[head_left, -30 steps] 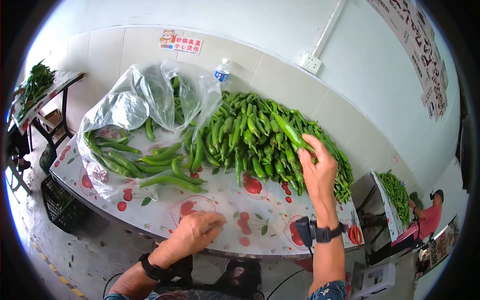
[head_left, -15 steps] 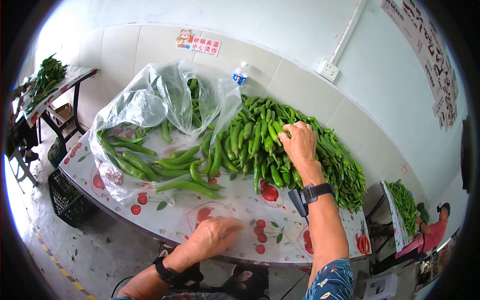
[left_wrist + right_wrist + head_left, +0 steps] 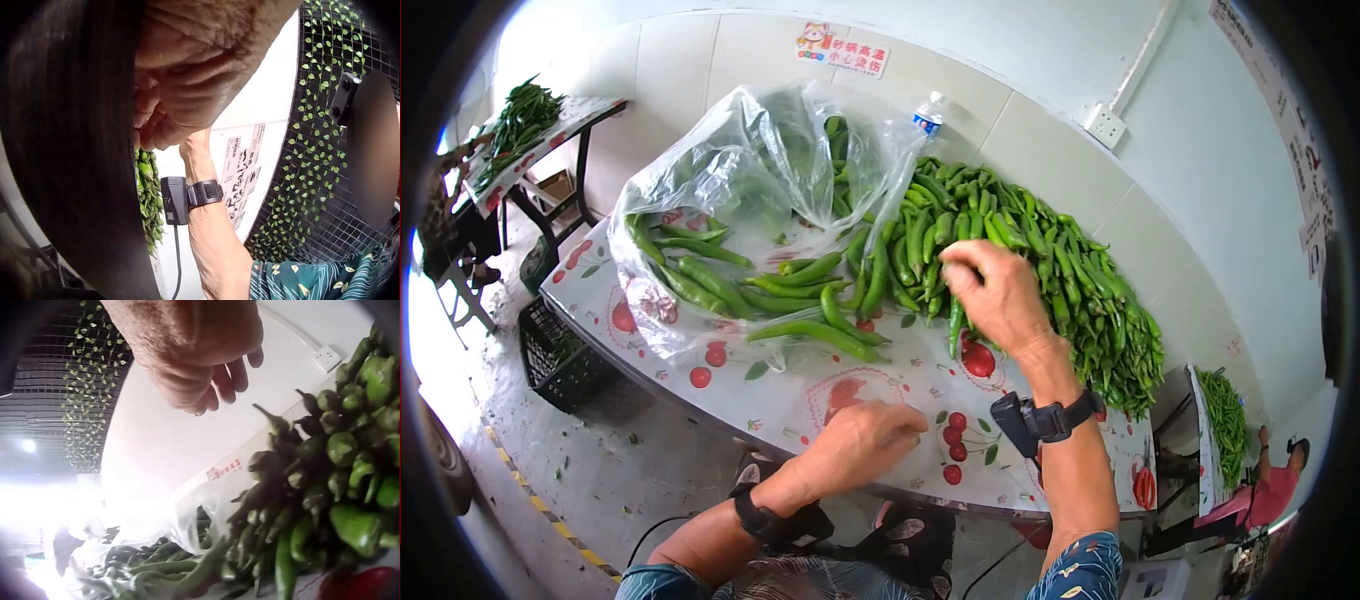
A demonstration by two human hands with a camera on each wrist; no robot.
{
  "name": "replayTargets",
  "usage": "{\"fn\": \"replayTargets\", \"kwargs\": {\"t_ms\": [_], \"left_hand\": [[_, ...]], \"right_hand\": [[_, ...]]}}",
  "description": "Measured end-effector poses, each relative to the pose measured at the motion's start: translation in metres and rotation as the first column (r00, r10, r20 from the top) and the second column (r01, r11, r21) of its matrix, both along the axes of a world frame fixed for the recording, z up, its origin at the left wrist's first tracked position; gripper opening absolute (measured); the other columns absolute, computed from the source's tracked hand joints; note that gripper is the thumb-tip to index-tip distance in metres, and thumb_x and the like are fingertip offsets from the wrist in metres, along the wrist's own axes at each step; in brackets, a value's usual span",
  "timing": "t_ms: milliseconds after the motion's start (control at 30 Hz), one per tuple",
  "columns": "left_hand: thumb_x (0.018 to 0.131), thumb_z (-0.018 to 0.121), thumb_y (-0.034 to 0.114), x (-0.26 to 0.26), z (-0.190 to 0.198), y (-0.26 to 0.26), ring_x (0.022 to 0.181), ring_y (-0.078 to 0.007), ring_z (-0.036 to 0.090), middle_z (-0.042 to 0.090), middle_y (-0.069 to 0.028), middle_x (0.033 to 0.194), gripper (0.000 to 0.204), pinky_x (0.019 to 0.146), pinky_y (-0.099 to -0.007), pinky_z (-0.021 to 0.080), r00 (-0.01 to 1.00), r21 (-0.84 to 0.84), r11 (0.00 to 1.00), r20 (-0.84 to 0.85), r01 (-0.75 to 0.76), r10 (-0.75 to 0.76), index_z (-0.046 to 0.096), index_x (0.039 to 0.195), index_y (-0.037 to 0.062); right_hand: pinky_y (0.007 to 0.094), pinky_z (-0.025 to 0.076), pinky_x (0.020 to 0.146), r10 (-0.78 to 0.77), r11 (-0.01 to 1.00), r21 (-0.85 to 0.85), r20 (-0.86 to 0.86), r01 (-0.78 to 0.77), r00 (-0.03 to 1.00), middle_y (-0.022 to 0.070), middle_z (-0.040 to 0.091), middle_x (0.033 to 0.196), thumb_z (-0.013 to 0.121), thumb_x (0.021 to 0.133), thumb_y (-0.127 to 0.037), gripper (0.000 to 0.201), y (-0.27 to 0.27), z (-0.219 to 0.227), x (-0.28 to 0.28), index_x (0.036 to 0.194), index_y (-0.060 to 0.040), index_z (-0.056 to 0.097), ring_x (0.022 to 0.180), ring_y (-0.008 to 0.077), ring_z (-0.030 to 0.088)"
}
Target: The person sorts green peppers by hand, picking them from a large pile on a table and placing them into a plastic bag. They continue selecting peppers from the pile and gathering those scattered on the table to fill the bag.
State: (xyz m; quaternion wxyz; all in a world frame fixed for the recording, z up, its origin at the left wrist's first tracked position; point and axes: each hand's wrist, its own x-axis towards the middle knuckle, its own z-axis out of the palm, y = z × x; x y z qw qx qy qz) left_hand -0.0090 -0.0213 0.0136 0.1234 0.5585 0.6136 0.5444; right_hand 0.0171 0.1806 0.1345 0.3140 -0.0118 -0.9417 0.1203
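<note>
Lying in the plastic bag [image 3: 735,150]: loose green peppers [image 3: 705,285], long axes mostly sloped down toward the right.
Front pepper [image 3: 820,332]: laid at the bag's mouth, slightly curved, long axis turned roughly left to right.
Pepper pile [image 3: 1090,320]: stacked on the table right of the bag; many stem ends are turned outward at the front.
Right hand [image 3: 1000,300]: held up near the pile's front, back of the hand uppermost; fingers are loosely bent, close together; nothing is seen gripped.
Left hand [image 3: 865,445]: held over the near table edge; fingers are loosely curled; whether the tips are touching cannot be told.
Wrists: strapped with black bands.
Materials: bag thin, crumpled, see-through; peppers smooth, glossy; tablecloth [image 3: 910,375] printed with cherries.
</note>
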Motion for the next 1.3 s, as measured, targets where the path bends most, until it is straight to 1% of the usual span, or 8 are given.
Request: {"fn": "replayTargets", "kwargs": {"t_ms": [200,467,567,733,967,1100,1200,1300], "left_hand": [[0.083,0.062,0.009,-0.003,-0.008,0.002,0.078,-0.0276,0.065,0.066,-0.0098,0.082,0.015,0.070,-0.0374,0.051,0.999,0.013,1.000,-0.033,0.013,-0.013,0.062,0.098,0.0053],[0.082,0.060,0.007,-0.004,-0.002,-0.001,0.073,-0.0281,0.064,0.066,-0.0118,0.083,0.014,0.067,-0.0366,0.051,0.999,0.000,0.999,-0.012,0.033,-0.033,0.064,0.096,0.0036],[0.083,0.060,0.006,-0.003,-0.006,0.001,0.069,-0.0262,0.064,0.066,-0.0121,0.081,0.013,0.064,-0.0349,0.051,1.000,0.040,0.999,0.024,0.019,-0.020,0.064,0.095,0.0027],[0.088,0.059,0.009,-0.003,0.001,-0.003,0.074,-0.0184,0.063,0.065,-0.0087,0.092,0.017,0.066,-0.0312,0.051,0.978,-0.067,0.996,0.205,0.061,-0.046,0.062,0.103,0.0023],[0.097,0.052,0.041,-0.015,0.001,-0.005,0.089,-0.0090,0.056,0.060,-0.0052,0.104,0.048,0.078,-0.0268,0.047,0.704,-0.112,0.988,0.710,0.101,0.008,0.051,0.123,0.0005],[0.093,0.059,0.038,-0.012,-0.009,0.007,0.095,-0.0148,0.059,0.061,-0.0072,0.111,0.051,0.075,-0.0293,0.050,0.512,0.147,0.986,0.842,0.080,-0.167,0.049,0.127,0.0012],[0.091,0.064,0.030,-0.018,-0.013,0.005,0.105,-0.0204,0.056,0.056,-0.0101,0.119,0.060,0.077,-0.0313,0.050,0.501,0.219,0.965,0.825,0.147,-0.264,0.038,0.136,-0.0013],[0.090,0.064,0.023,-0.021,-0.013,0.004,0.098,-0.0195,0.060,0.059,-0.0105,0.114,0.055,0.075,-0.0297,0.050,0.444,0.243,0.960,0.851,0.138,-0.279,0.041,0.135,0.0021]], "right_hand": [[0.0370,0.052,0.071,0.234,0.967,-0.202,0.469,-0.154,0.851,0.0144,0.067,0.081,0.069,0.077,-0.024,0.033,-0.042,-0.043,-0.035,0.101,-0.0026,0.065,0.077,0.0288,0.066],[0.0453,0.050,0.073,0.035,0.998,0.035,0.494,-0.060,0.869,0.0202,0.065,0.088,0.065,0.077,-0.013,0.031,-0.055,-0.075,-0.040,0.103,-0.0039,0.050,0.080,0.0376,0.063],[0.0454,0.050,0.073,-0.035,0.993,-0.075,0.522,0.086,0.852,0.0219,0.064,0.088,0.061,0.080,-0.012,0.030,-0.059,-0.049,-0.027,0.106,-0.0029,0.049,0.081,0.0383,0.063],[0.0392,0.050,0.071,0.032,0.903,-0.426,0.183,0.050,0.983,0.0197,0.064,0.088,0.060,0.084,-0.016,0.033,-0.038,-0.034,0.013,0.111,0.0000,0.049,0.076,0.0303,0.064],[0.0341,0.049,0.077,0.191,0.866,-0.498,0.237,-0.050,0.953,0.0155,0.063,0.096,0.064,0.084,-0.011,0.026,-0.062,-0.055,0.066,0.107,-0.0019,0.055,0.086,0.0247,0.062],[0.0395,0.049,0.075,0.219,0.866,-0.488,0.164,-0.114,0.962,0.0160,0.060,0.098,0.063,0.081,-0.003,0.027,-0.062,-0.058,0.068,0.108,-0.0014,0.056,0.086,0.0332,0.061],[0.0399,0.049,0.076,0.181,0.892,-0.440,0.145,-0.100,0.973,0.0158,0.061,0.097,0.065,0.081,-0.005,0.029,-0.062,-0.059,0.073,0.109,-0.0027,0.058,0.086,0.0339,0.061],[0.0305,0.048,0.067,0.156,0.781,-0.623,0.137,-0.037,0.978,0.0075,0.064,0.090,0.062,0.086,-0.009,0.029,-0.062,-0.046,0.081,0.115,-0.0040,0.059,0.075,0.0182,0.059]]}}
